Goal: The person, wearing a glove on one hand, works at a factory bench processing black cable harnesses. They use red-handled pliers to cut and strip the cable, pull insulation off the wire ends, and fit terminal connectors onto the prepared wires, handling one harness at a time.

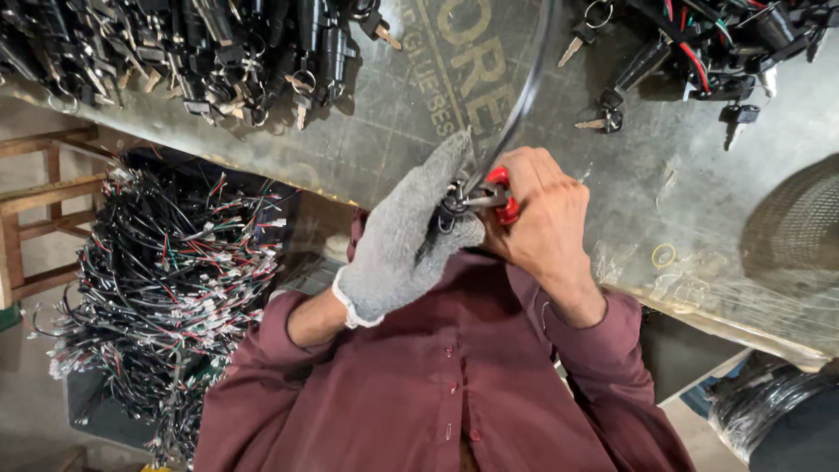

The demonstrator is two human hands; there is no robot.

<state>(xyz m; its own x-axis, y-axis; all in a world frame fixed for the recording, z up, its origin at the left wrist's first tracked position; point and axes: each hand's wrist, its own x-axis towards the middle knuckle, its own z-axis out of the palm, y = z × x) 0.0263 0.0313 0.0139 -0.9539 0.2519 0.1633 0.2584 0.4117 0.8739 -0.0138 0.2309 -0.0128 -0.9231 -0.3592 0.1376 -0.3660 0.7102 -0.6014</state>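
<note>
While the left hand, wearing a grey knit glove, is clenching a small black part at the centre of the frame, the bare right hand is closing on red-handled pliers whose metal tip is meeting that part. Both grips are tight: the glove is wrapping the part from the left, and the right fingers are squeezing the plier handles. The two hands are touching and are being held close to the chest, just at the near edge of the counter, a placement that appears to steady the work; the glove is judged to be guarding the palm against the tool.

A black cable is rising from the part toward the top of the frame, curving slightly right. Its long axis is running near vertical in the picture, with the part at its lower end pointing toward the person. The pliers are lying crosswise to it, handles to the right, tip to the left.

At upper left, a pile of black locks with keys is lying on the counter; a smaller group with red wires is sitting at upper right. A loose key is resting near the top centre. Below the counter at left, a mass of wire harnesses is heaped beside a wooden stool. The person's maroon shirt is filling the lower centre.
</note>
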